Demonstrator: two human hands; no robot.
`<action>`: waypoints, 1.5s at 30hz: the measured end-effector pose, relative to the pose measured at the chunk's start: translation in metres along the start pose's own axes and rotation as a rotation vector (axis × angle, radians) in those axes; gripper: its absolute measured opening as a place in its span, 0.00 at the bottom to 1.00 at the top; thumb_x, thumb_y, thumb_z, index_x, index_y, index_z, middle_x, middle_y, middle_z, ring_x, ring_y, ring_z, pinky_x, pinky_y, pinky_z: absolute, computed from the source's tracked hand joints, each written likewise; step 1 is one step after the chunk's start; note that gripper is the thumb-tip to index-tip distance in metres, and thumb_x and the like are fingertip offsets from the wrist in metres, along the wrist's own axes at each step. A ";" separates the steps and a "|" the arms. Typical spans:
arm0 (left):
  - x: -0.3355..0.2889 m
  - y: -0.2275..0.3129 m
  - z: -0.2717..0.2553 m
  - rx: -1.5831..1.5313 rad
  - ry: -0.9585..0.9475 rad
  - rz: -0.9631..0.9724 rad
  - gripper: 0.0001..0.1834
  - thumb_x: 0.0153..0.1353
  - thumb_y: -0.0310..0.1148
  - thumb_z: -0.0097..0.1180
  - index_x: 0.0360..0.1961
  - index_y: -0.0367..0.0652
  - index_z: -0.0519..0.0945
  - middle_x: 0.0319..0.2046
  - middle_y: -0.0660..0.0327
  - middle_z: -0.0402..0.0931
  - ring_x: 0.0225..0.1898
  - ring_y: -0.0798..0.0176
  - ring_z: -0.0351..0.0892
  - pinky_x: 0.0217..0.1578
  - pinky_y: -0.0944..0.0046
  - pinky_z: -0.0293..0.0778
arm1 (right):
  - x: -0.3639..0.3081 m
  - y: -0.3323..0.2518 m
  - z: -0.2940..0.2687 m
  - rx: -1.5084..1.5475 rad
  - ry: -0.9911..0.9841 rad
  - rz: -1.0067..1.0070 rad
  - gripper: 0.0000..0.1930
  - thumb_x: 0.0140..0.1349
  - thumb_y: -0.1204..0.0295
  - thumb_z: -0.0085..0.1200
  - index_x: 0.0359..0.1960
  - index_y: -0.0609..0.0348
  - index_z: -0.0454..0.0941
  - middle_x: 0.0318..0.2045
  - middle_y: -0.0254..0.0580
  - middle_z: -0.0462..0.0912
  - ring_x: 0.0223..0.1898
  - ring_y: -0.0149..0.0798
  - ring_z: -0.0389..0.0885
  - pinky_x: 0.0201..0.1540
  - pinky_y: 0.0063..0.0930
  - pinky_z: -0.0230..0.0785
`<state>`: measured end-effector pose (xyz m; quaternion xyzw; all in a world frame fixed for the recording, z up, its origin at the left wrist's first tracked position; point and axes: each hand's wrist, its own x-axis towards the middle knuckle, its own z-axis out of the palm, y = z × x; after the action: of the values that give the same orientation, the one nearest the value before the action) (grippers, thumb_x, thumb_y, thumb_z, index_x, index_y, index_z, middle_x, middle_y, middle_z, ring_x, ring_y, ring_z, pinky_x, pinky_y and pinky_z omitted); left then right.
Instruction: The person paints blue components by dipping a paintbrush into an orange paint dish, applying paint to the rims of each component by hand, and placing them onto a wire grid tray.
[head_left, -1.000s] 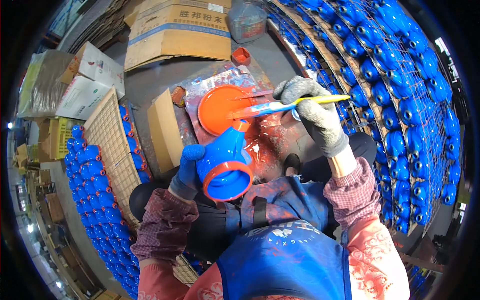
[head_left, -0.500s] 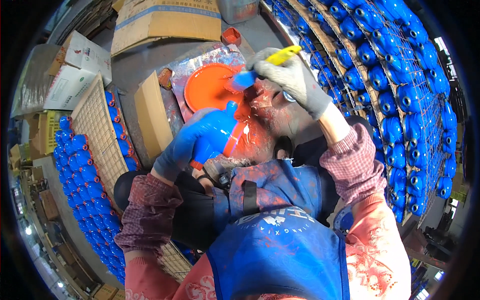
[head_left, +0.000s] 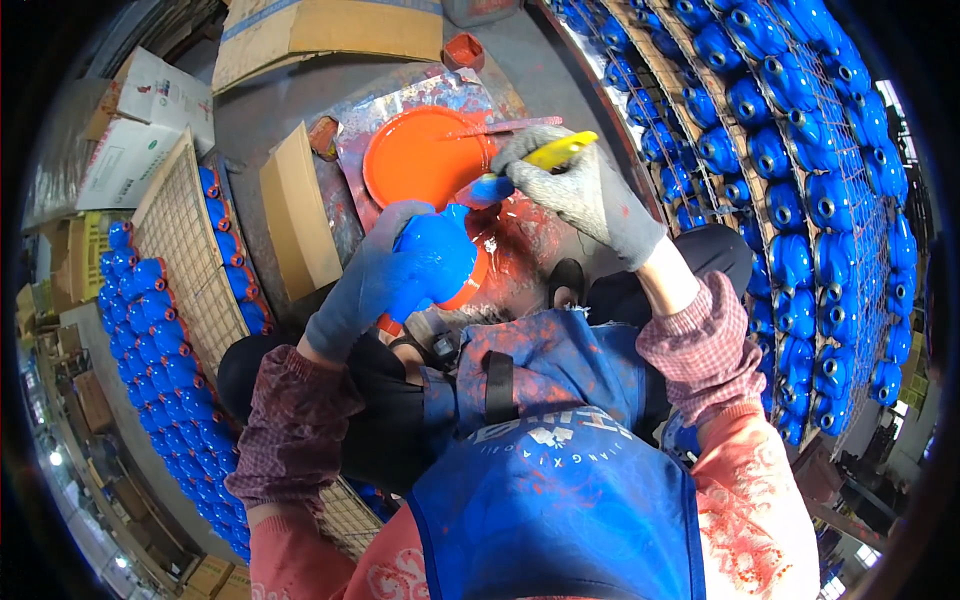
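My left hand [head_left: 362, 272], in a blue-stained glove, is wrapped round a glossy blue valve-like body [head_left: 440, 258]. An orange-red band rims its right side, and a short neck points away from me. In my right hand [head_left: 585, 195], gloved in grey, is a paintbrush [head_left: 560, 150] with a yellow handle and blue ferrule. Its red-coated bristles are at the neck's end; whether they touch it I cannot tell. Just beyond the blue body stands a round tub of orange-red paint [head_left: 412, 160], with a paint-coated stick [head_left: 505, 127] across its right rim.
Racks of blue bodies [head_left: 790, 205] rise on my right. More blue bodies with red rims [head_left: 165, 345] stand in rows on the left, beside a mesh panel [head_left: 195, 235]. A cardboard piece [head_left: 300, 220], a white carton [head_left: 150, 140] and a small red container [head_left: 463, 50] lie around the tub.
The brush has come from over the tub's right edge down to the blue body's neck. My left hand has turned the body, so its red band now shows less.
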<state>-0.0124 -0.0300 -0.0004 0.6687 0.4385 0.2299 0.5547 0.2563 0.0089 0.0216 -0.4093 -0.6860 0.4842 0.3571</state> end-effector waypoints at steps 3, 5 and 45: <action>-0.001 -0.001 0.001 -0.400 0.053 -0.113 0.25 0.60 0.39 0.55 0.57 0.42 0.69 0.49 0.58 0.73 0.50 0.62 0.74 0.51 0.61 0.73 | -0.015 0.005 0.005 0.201 0.138 0.107 0.12 0.63 0.66 0.56 0.41 0.61 0.79 0.36 0.35 0.81 0.39 0.29 0.77 0.45 0.25 0.70; -0.002 0.001 0.004 -0.911 0.129 -0.230 0.25 0.64 0.41 0.51 0.60 0.41 0.68 0.53 0.57 0.72 0.54 0.62 0.74 0.56 0.61 0.71 | -0.020 0.003 0.007 0.314 0.271 0.125 0.11 0.63 0.67 0.56 0.42 0.61 0.79 0.38 0.34 0.81 0.40 0.28 0.77 0.46 0.24 0.70; -0.027 0.053 0.007 -1.639 0.006 -0.034 0.35 0.65 0.57 0.44 0.63 0.40 0.65 0.52 0.41 0.72 0.46 0.45 0.77 0.36 0.58 0.81 | -0.042 -0.069 0.006 0.686 0.443 -0.194 0.12 0.68 0.67 0.51 0.47 0.61 0.77 0.38 0.33 0.79 0.41 0.26 0.74 0.48 0.21 0.66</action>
<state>-0.0032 -0.0568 0.0528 0.0438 0.1429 0.4708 0.8695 0.2534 -0.0453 0.0825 -0.2943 -0.4270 0.5491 0.6553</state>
